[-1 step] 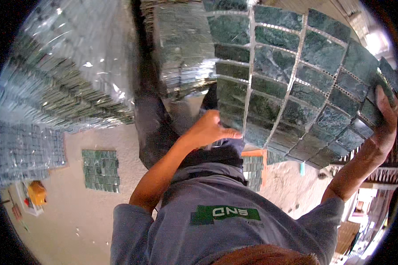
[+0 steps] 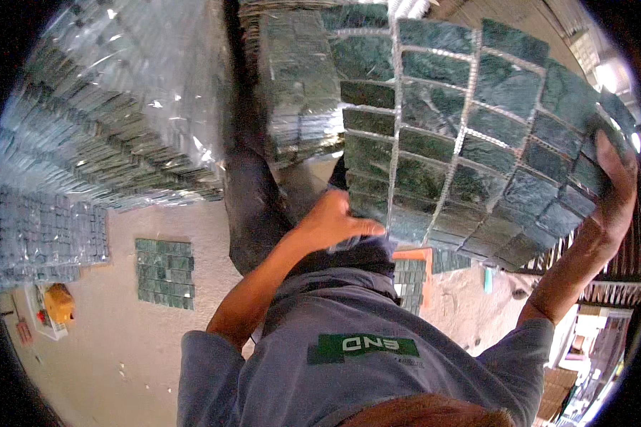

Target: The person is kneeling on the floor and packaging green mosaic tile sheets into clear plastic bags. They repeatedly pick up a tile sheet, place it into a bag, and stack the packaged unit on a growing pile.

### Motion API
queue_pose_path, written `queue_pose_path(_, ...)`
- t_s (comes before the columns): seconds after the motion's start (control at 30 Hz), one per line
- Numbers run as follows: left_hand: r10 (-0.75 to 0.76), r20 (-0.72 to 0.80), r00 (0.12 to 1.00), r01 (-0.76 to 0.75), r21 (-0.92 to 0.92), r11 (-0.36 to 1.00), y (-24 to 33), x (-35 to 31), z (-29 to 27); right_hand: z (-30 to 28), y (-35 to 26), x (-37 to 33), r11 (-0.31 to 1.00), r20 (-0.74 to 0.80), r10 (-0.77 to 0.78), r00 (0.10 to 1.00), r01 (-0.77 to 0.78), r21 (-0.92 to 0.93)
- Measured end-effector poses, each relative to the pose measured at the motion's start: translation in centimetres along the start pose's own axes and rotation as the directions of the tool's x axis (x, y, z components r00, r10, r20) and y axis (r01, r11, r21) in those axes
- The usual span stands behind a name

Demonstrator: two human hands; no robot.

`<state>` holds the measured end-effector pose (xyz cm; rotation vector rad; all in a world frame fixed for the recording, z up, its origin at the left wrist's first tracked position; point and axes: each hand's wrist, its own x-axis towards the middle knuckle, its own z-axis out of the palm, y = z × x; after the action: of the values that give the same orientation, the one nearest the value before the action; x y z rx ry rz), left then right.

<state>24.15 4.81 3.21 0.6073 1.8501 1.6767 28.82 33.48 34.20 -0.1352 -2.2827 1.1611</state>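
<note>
I hold up a large mosaic tile sheet (image 2: 434, 153) of dark green stone pieces, with pale gaps between them. It bows in front of me and leans to the right. My left hand (image 2: 335, 224) is closed on its lower left edge, thumb on the near face and the other fingers hidden behind. At the far right edge, my right hand (image 2: 617, 174) grips the sheet, its fingertips partly in shadow. Behind the sheet's left side stands a stack of similar green tile sheets (image 2: 303, 78), shiny along its lower edge.
Large stacks of tile sheets (image 2: 107, 135) under clear plastic wrap fill the upper left, beside a lower wrapped stack (image 2: 46, 235). One sheet (image 2: 164, 272) lies on the pale floor (image 2: 121, 341). An orange frame (image 2: 426, 277) and a yellow-orange object (image 2: 59, 302) are also on the floor.
The held sheet and my right hand appear slightly further left in view. My left hand sits a little lower. Both grips look the same.
</note>
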Motion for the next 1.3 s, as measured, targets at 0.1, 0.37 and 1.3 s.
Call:
queue_pose_path(0.1,-0.033,-0.068,0.997,0.026,-0.099,0.995,0.3,-3.0,-1.4,5.2,0.7,2.6,0.998,0.109,0.003,0.994,-0.01,0.06)
queue_pose_path(0.37,-0.215,-0.341,0.915,0.074,-0.383,0.921,3.9,-2.5,-4.8,14.8,6.6,12.8,0.944,0.483,0.068,0.873,-0.213,0.252)
queue_pose_path(1.3,-0.284,-0.607,0.742,-0.018,-0.441,0.897,4.9,10.3,-14.2,33.6,28.3,32.0,0.97,0.503,0.199,0.841,-0.097,-0.222)
